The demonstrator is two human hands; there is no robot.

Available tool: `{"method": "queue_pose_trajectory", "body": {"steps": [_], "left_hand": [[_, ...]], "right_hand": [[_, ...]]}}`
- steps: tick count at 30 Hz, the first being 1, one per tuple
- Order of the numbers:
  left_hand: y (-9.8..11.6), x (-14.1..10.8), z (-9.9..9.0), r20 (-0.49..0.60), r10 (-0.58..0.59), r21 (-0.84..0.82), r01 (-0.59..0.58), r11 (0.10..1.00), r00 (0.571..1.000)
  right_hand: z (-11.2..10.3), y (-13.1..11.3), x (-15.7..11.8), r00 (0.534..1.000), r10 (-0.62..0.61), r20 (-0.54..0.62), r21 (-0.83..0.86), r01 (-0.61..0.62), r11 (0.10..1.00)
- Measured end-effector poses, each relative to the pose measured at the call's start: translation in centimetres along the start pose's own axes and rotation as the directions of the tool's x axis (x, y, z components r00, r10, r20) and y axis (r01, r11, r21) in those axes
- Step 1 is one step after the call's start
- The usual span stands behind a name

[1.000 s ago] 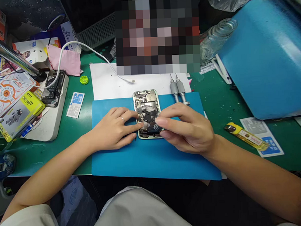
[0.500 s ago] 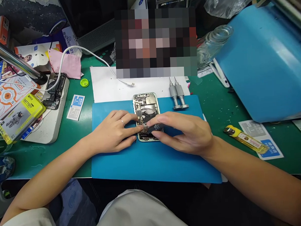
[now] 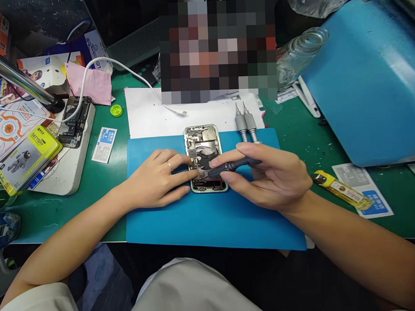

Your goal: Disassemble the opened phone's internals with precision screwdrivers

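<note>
An opened smartphone with its inner parts bare lies on the blue mat. At its left edge rests my left hand, fingers spread and stretched out; one fingertip reaches over the lower inner parts. From the other side my right hand pinches dark tweezers between thumb and fingers. Their tips point down-left into the lower half of the phone, close to my left fingertip. Exactly what the tips touch is too small to tell.
Two grey screwdrivers lie beyond my right hand. A white cable crosses a paper sheet. Another opened phone and a yellow battery box sit at left. A yellow tool lies at right, near a glass jar.
My right hand has shifted right and drawn back from the phone, so more of the tweezers shows. My left hand stays in place. The view has tilted slightly.
</note>
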State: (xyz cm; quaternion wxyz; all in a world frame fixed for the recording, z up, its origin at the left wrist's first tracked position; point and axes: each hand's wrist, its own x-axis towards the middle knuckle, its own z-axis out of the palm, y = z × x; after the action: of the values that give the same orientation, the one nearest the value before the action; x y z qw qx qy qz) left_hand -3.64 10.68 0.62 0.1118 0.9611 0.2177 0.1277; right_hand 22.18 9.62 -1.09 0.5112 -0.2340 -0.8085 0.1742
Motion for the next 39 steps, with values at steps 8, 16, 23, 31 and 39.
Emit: {"method": "queue_pose_trajectory", "body": {"steps": [8,16,23,31,39], "left_hand": [[0.3,0.1,0.1,-0.103,-0.002,-0.038,-0.002,0.999,0.995],[0.6,0.2,0.6,-0.167,-0.012,-0.004,0.011,1.0,0.986],[0.7,0.4,0.5,-0.22,-0.012,-0.01,0.01,1.0,0.975],[0.7,0.5,0.5,-0.218,-0.048,-0.058,0.036,0.998,0.975],[0.7,0.6,0.6,-0.232,-0.049,-0.077,0.032,0.997,0.971]], "right_hand": [[0.8,-0.4,-0.1,0.99,0.109,-0.095,0.16,-0.093,0.983],[1.2,-0.4,0.1,0.983,0.116,-0.14,0.227,-0.082,0.97],[1.2,-0.5,0.1,0.983,0.114,-0.144,0.218,-0.081,0.973],[1.3,-0.7,0.4,0.982,0.102,-0.161,0.186,-0.071,0.98],[1.3,-0.7,0.4,0.978,0.107,-0.18,0.14,-0.082,0.987]]}}
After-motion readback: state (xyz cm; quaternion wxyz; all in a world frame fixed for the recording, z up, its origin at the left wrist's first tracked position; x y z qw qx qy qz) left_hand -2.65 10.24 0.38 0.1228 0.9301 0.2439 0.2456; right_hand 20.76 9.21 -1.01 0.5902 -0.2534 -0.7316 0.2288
